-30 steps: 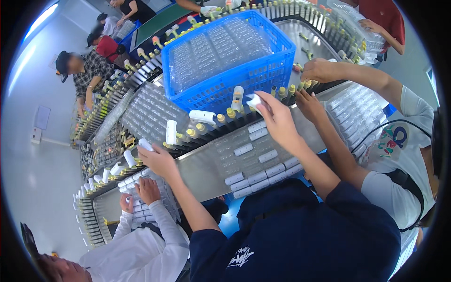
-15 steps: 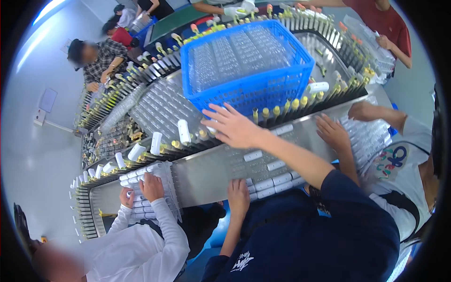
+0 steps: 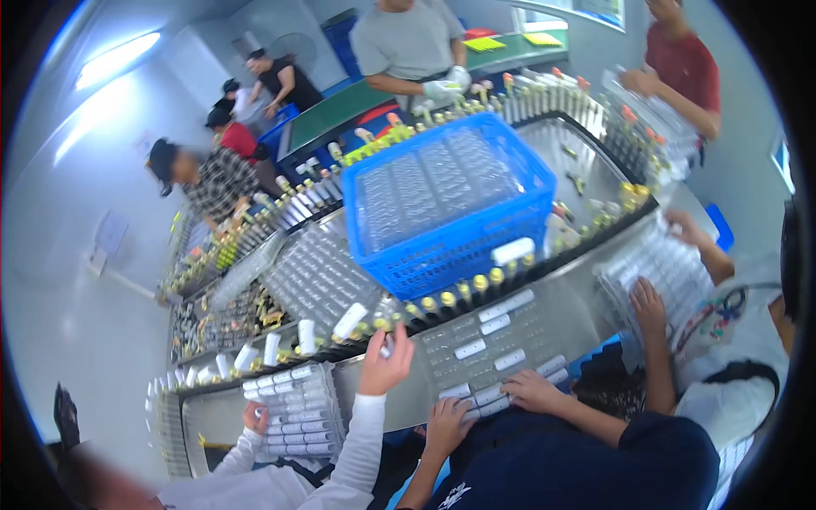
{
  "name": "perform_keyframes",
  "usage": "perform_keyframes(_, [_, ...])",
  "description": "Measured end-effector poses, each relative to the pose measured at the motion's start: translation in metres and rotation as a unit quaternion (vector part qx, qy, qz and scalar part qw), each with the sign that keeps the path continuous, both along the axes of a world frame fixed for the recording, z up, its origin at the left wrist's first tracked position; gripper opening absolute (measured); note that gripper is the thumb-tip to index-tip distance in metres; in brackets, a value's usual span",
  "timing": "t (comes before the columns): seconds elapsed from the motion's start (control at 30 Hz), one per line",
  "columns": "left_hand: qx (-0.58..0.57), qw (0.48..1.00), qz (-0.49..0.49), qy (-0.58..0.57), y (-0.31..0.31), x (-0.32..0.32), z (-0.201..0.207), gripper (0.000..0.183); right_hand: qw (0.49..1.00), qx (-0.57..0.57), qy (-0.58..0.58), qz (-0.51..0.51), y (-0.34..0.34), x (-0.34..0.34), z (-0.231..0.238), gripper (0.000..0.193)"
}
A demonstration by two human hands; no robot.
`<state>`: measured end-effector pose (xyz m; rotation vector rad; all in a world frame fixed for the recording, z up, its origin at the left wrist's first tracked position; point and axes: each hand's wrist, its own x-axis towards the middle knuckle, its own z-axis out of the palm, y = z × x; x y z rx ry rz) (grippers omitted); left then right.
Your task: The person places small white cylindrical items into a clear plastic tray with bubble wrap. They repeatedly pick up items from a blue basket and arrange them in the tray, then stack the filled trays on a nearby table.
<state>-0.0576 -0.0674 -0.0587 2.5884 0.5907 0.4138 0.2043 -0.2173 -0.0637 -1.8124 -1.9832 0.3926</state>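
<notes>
In front of me lies a clear plastic tray (image 3: 455, 361) with moulded slots, partly filled with white tubes (image 3: 510, 359). My left hand (image 3: 447, 427) rests at the tray's near left corner, fingers apart against the tubes there. Over the near row, my right hand (image 3: 537, 394) lies with its fingers stretched onto the tubes. Neither hand visibly grips a thing, though the undersides of the fingers are hidden. Past the tray, one white tube (image 3: 513, 250) lies along a line of yellow-topped holders (image 3: 480, 282).
A blue crate (image 3: 459, 248) of stacked clear trays stands beyond the holders. On the left, a co-worker's white-sleeved hand (image 3: 388, 361) reaches to the holders beside a filled tray (image 3: 297, 416). To the right, another co-worker handles clear trays (image 3: 650, 268). More people stand around the loop.
My right hand has drawn back from the holders to the tray's near edge, and another tube shows in the tray. The left co-worker's hand has reached out. My view has tilted up.
</notes>
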Motion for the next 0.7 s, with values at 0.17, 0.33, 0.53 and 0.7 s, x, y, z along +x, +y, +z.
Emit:
perform_keyframes(0.17, [0.039, 0.999, -0.009, 0.023, -0.003, -0.002, -0.009, 0.050, 1.000, -0.004, 0.010, 0.017, 0.001, 0.017, -0.012, 0.041])
perform_keyframes(0.33, [0.084, 0.994, -0.070, 0.018, -0.009, 0.011, -0.015, 0.046, 0.999, 0.025, 0.010, 0.040, -0.011, 0.035, -0.013, 0.042])
perform_keyframes(0.53, [0.074, 0.993, -0.062, 0.065, -0.016, 0.021, -0.002, 0.042, 0.999, 0.023, -0.033, 0.034, -0.016, 0.034, -0.012, 0.046])
perform_keyframes(0.7, [0.004, 0.997, -0.071, -0.011, -0.010, 0.028, 0.031, 0.048, 0.994, 0.029, 0.101, -0.042, -0.014, 0.045, 0.061, 0.037])
